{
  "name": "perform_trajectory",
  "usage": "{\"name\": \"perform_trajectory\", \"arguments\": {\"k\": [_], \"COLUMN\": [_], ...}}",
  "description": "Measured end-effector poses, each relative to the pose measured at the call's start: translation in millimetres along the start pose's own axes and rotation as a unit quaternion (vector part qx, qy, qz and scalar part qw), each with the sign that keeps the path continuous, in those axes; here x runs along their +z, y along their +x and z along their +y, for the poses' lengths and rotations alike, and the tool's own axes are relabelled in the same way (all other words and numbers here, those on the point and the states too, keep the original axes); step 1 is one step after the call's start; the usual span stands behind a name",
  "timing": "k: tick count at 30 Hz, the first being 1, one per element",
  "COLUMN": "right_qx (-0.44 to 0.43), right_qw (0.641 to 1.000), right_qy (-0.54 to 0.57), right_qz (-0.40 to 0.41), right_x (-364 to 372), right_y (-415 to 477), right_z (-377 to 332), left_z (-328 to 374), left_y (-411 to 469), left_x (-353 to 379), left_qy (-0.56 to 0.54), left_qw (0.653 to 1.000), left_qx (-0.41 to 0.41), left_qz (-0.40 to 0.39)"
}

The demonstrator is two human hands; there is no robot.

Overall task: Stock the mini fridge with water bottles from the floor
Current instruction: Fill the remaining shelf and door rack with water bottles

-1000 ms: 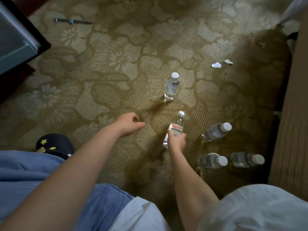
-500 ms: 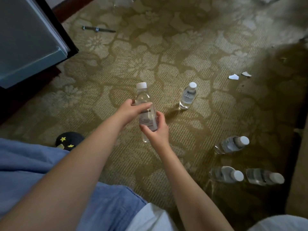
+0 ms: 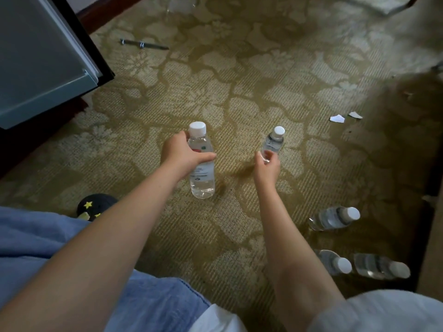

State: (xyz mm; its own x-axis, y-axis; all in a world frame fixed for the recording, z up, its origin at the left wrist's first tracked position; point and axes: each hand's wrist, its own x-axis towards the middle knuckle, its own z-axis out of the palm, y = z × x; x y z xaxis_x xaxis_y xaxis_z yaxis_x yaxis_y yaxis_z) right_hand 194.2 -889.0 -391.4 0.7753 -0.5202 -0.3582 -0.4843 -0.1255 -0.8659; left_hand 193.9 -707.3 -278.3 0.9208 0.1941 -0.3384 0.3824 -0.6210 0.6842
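Five bottles showed in all, each with a white cap. The first bottle (image 3: pixel 201 168) was upright above the carpet (image 3: pixel 239 92), with the left grip (image 3: pixel 182 155) clamped round its middle. The second bottle (image 3: pixel 274 140) stood on the carpet just to the right; the right grip (image 3: pixel 267 165) was curled round its lower part and hid its base. Well apart at the right, in shade, stood the third bottle (image 3: pixel 333 218). The fourth bottle (image 3: pixel 334 262) and fifth bottle (image 3: pixel 378 265) stood side by side nearer the person. Their labels were too dim to read. Two paper scraps (image 3: pixel 337 118) lay beyond them, and one thin dark rod (image 3: pixel 143 45) lay farther off. One fridge door (image 3: pixel 40 68) stood at the upper left, cut off by the edge, the fridge's inside out of sight. One dark slipper (image 3: pixel 96 204) with yellow stars was half hidden behind a blue-clad knee (image 3: pixel 36 236).
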Motion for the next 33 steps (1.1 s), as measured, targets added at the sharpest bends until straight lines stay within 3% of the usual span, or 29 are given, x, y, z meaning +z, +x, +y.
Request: {"name": "perform_trajectory", "arguments": {"k": [5,15,21,25,33], "right_qx": [0.082,0.095,0.038,0.017,-0.111], "right_qw": [0.993,0.995,0.996,0.999,0.981], "right_qy": [-0.018,-0.014,-0.081,-0.042,0.025], "right_qz": [0.083,-0.004,-0.021,-0.018,-0.156], "right_x": [1,11,25,39,97], "right_y": [57,106,91,70,-5], "right_z": [-12,-6,-7,-10,-77], "left_z": [5,-9,-20,-19,-14], "left_y": [7,22,26,23,19], "left_x": [-5,-13,-19,-27,-78], "left_qy": [-0.011,0.014,0.013,0.012,-0.033], "left_qw": [1.000,1.000,1.000,1.000,0.997], "left_qx": [0.020,0.009,-0.003,-0.005,-0.013], "left_qz": [-0.007,0.001,0.002,0.014,0.073]}}
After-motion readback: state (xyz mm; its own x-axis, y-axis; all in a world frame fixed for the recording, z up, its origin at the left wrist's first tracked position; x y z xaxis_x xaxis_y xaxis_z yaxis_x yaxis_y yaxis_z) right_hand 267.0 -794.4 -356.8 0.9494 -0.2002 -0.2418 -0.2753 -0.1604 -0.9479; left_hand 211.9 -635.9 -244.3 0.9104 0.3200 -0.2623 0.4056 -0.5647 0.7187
